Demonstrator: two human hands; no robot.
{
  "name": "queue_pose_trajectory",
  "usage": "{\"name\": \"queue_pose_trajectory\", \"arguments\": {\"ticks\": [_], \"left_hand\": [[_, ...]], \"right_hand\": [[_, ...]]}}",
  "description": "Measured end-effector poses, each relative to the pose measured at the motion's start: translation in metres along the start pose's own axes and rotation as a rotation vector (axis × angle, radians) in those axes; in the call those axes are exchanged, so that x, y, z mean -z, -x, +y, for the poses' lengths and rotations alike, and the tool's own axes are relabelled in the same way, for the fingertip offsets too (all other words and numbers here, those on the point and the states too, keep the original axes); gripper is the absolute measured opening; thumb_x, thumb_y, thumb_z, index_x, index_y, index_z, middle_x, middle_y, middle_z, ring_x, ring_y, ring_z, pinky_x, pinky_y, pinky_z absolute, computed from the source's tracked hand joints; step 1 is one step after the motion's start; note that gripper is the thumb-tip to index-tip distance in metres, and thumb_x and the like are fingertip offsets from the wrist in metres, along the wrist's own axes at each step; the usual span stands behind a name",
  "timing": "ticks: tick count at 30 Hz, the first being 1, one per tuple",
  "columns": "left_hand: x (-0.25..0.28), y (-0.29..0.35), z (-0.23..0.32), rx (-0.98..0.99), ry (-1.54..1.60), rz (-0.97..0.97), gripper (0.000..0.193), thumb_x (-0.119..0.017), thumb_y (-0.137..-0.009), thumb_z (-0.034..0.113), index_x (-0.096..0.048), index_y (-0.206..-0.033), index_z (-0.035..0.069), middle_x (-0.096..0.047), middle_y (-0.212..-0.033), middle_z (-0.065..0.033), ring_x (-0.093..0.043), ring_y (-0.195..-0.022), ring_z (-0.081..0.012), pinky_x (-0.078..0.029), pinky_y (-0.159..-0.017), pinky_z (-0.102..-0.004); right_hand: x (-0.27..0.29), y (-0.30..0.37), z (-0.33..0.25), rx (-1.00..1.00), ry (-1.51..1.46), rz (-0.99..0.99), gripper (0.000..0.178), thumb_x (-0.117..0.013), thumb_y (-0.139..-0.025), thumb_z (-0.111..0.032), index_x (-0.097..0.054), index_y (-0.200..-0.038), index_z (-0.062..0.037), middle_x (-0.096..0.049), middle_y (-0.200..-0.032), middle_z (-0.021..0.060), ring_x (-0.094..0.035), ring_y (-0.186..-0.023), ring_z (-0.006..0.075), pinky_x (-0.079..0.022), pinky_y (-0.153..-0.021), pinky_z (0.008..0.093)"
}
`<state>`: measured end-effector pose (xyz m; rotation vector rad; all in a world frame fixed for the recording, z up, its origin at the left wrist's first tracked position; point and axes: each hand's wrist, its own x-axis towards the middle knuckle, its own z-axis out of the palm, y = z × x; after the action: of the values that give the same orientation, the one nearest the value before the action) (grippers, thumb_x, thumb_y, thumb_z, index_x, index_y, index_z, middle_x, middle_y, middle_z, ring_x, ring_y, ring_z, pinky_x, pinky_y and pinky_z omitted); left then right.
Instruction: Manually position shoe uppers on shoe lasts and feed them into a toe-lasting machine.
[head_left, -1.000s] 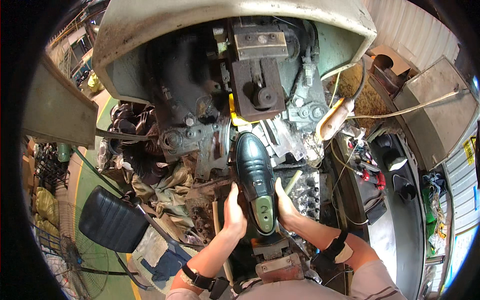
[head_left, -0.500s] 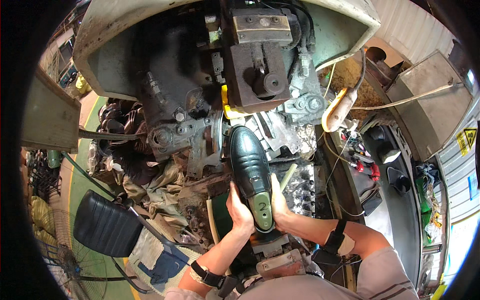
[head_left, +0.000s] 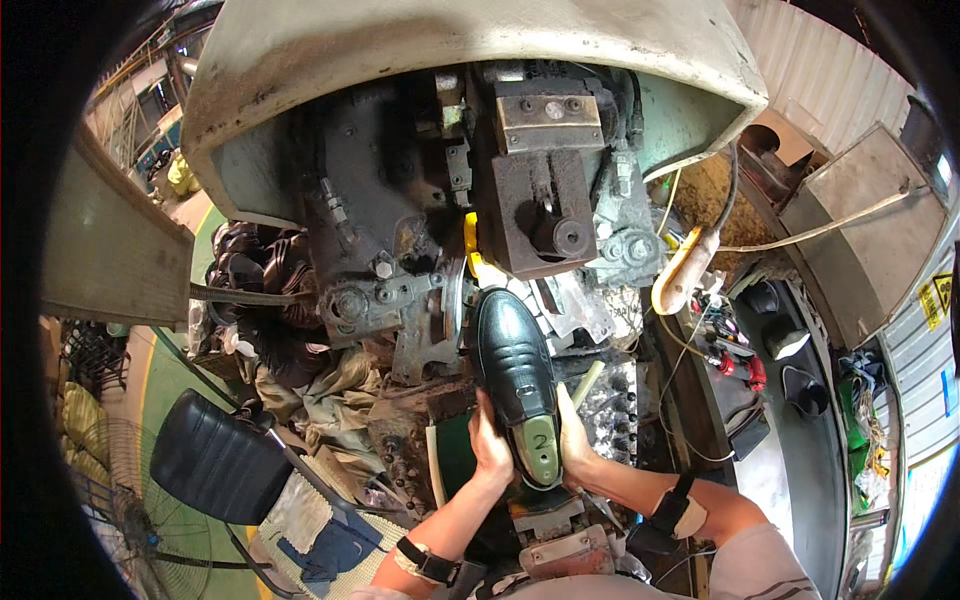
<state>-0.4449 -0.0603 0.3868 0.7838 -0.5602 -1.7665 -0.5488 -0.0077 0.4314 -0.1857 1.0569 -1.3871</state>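
Observation:
A black leather shoe upper [head_left: 512, 360], stretched over a green shoe last [head_left: 541, 462], points away from me with its toe at the machine's metal plates [head_left: 575, 305]. My left hand [head_left: 491, 442] grips the heel end along its left side. My right hand [head_left: 576, 438] presses on the opposite side, so the shoe is held between both palms. Some fingers are hidden beneath or behind it. Just beyond the toe are a yellow machine part [head_left: 476, 246] and a dark metal block [head_left: 542, 205]. Whether the toe touches the plates I cannot tell.
A large pale machine hood [head_left: 470, 40] arches over the far side. At right hangs a lamp-like yellowed fitting [head_left: 686, 270] on a cable, near a grey bench [head_left: 800, 455]. At left stand a black chair [head_left: 212, 455] and a wire-caged fan [head_left: 135, 535].
My view has shifted, so the machine, shoe and hands appear lower and slightly further right. Both hands keep their hold on the shoe, which stays at about the same spot by the machine.

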Motion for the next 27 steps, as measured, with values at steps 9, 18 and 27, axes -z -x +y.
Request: {"name": "queue_pose_trajectory", "arguments": {"ticks": [9,18,27], "left_hand": [[0.175,0.081,-0.002,0.073,-2.178,-1.350,0.056,-0.072,-0.083,0.044,-0.064,-0.120,0.004,-0.061,-0.124,-0.0170,-0.060,-0.117,-0.0344,-0.052,-0.093,-0.0482],[0.175,0.115,0.001,-0.434,-2.026,-1.415,0.015,-0.064,-0.081,0.018,-0.067,-0.091,0.007,-0.069,-0.093,-0.0116,-0.068,-0.092,-0.0287,-0.054,-0.075,-0.0421],[0.049,0.219,0.217,-0.328,-0.896,-0.453,0.037,-0.077,-0.083,0.026,-0.066,-0.108,0.001,-0.070,-0.090,-0.0101,-0.067,-0.083,-0.0181,-0.053,-0.072,-0.0336]], "right_hand": [[0.087,0.029,-0.055,0.265,0.403,0.052,0.031,-0.056,-0.104,-0.029,-0.051,-0.119,-0.0027,-0.070,-0.103,0.0115,-0.066,-0.082,0.0158,-0.055,-0.078,0.0343],[0.068,0.054,-0.063,0.458,0.420,0.031,0.031,-0.058,-0.102,-0.016,-0.053,-0.128,0.0008,-0.070,-0.098,0.0096,-0.065,-0.078,0.0137,-0.055,-0.073,0.0301],[0.020,0.110,-0.049,0.629,0.519,-0.196,0.030,-0.058,-0.100,-0.006,-0.058,-0.129,-0.0003,-0.072,-0.101,0.0095,-0.068,-0.089,0.0149,-0.056,-0.085,0.0326]]}}
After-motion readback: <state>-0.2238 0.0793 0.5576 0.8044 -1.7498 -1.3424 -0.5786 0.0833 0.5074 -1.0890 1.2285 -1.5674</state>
